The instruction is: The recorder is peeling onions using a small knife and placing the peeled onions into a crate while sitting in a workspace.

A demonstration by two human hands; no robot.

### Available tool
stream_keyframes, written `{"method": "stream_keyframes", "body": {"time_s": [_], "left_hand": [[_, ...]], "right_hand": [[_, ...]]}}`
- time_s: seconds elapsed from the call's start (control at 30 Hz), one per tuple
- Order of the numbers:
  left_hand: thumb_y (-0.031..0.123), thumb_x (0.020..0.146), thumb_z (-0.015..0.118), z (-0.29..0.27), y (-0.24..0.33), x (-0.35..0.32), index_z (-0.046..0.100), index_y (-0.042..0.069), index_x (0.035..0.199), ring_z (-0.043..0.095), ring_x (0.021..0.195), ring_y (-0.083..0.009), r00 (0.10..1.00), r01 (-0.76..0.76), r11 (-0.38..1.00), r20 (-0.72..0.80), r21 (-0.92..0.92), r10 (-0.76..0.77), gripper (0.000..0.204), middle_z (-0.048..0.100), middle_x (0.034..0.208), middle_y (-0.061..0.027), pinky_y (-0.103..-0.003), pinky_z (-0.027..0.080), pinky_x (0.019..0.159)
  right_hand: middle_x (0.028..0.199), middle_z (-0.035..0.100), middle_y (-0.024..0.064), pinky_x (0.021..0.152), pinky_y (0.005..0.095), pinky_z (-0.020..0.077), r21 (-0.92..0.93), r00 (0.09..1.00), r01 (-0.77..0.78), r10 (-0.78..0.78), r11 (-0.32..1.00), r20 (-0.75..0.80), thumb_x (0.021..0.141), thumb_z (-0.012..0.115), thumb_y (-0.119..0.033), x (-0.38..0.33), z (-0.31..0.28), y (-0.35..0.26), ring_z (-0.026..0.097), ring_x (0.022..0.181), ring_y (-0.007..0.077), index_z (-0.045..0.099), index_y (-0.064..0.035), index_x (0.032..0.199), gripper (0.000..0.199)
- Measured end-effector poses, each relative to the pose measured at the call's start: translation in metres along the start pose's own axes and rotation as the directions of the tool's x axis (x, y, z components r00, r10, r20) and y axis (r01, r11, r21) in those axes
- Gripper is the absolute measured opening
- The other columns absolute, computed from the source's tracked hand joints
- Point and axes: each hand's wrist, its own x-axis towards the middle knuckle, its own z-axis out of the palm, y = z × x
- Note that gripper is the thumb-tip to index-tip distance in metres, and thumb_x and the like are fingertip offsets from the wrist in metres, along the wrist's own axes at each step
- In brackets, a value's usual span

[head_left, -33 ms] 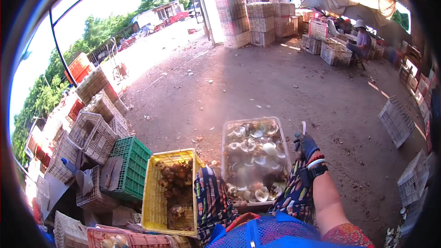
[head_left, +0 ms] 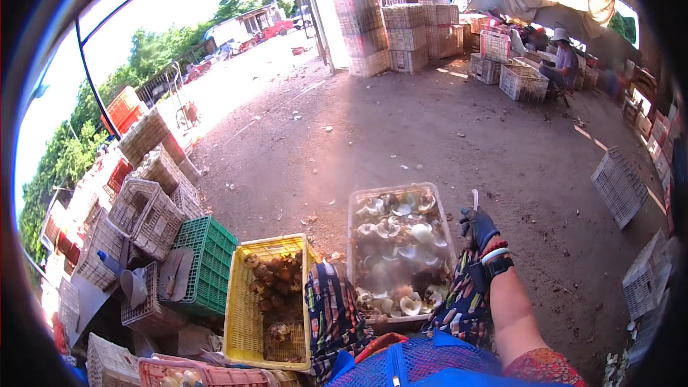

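The right hand (head_left: 478,227) wears a dark glove and is closed around a thin pale tool (head_left: 474,199), probably a small knife, whose tip points up above the fingers; on the wrist there are a red band and a dark watch. This hand is just beside the right edge of a clear plastic tub (head_left: 356,240) that stands on the dirt ground (head_left: 401,136) in front of the person. The tub is filled with opened pale shells (head_left: 401,258) lying in water, and the person's knees in patterned trousers (head_left: 331,315) are on both sides of its near edge. The left hand is not seen in the picture, so I cannot tell how it is held. Left of the tub, almost touching it, stands a yellow crate (head_left: 236,308) with brownish rough shellfish (head_left: 276,283) inside. Further left there is a green crate (head_left: 208,261), and beyond it many grey and white baskets (head_left: 140,215) are piled in disorder along the left edge of the ground. At the lower edge a blue mesh bag (head_left: 423,365) lies on the person's lap. Far away, at the upper right, another person (head_left: 562,57) with a hat sits under a canopy among stacked pale crates (head_left: 401,29).
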Motion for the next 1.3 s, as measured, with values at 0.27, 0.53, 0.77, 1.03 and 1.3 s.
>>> {"method": "stream_keyframes", "body": {"time_s": [0.27,0.53,0.77,1.03,1.3], "left_hand": [[0.049,0.087,0.053,0.117,0.068,0.012,0.061,0.004,0.114,0.066,0.069,-0.0370,0.858,-0.470,0.770,-0.019,-0.432,0.513,0.053,0.068,0.078,-0.0192,-0.045,0.053,0.060],[0.039,0.085,0.053,0.213,0.187,-0.043,0.066,0.005,0.097,0.066,0.087,-0.0397,0.650,-0.434,0.798,0.468,-0.417,0.598,0.037,0.066,0.095,-0.0252,-0.047,0.052,0.078],[0.032,0.084,0.053,0.321,0.170,-0.048,0.068,0.004,0.086,0.065,0.085,-0.0403,0.514,-0.356,0.678,0.471,-0.642,0.716,0.032,0.066,0.089,-0.0243,-0.048,0.051,0.075],[0.031,0.079,0.058,0.303,0.179,-0.015,0.062,0.001,0.113,0.061,0.105,-0.0398,0.352,-0.125,0.920,0.850,-0.372,0.392,0.045,0.060,0.113,-0.0271,-0.046,0.047,0.091],[0.049,0.065,0.077,0.463,0.177,0.073,0.031,0.008,0.144,0.037,0.132,-0.0428,0.522,0.082,0.944,0.820,-0.321,0.234,0.100,0.034,0.142,-0.0304,-0.046,0.036,0.107]], "right_hand": [[0.060,0.056,0.0091,0.036,0.0343,0.0420,0.029,0.992,-0.127,0.126,0.992,0.009,0.086,0.056,-0.022,0.001,-0.001,-0.016,0.051,0.043,0.0193,0.057,-0.0020,0.085,0.020],[0.070,0.059,0.0070,0.048,0.0294,0.0496,-0.101,0.932,0.345,-0.328,0.933,0.158,0.089,0.054,-0.016,0.066,-0.042,0.047,0.055,0.053,0.0176,0.058,-0.0059,0.096,0.014],[0.077,0.062,0.0058,0.050,0.0199,0.0453,0.228,0.948,-0.283,0.234,0.932,0.216,0.096,0.054,-0.019,0.010,-0.028,-0.032,0.053,0.059,0.0056,0.059,-0.0013,0.110,0.023],[0.090,0.065,0.0131,0.061,0.0281,0.0462,0.210,0.914,-0.404,0.384,0.890,0.131,0.099,0.050,-0.024,0.028,-0.039,-0.035,0.052,0.063,0.0111,0.053,0.0030,0.121,0.035],[0.099,0.067,0.0182,0.061,0.0286,0.0454,0.173,0.855,-0.512,0.481,0.841,0.194,0.100,0.046,-0.026,0.037,-0.017,-0.030,0.051,0.062,0.0117,0.052,0.0030,0.124,0.038]]}}
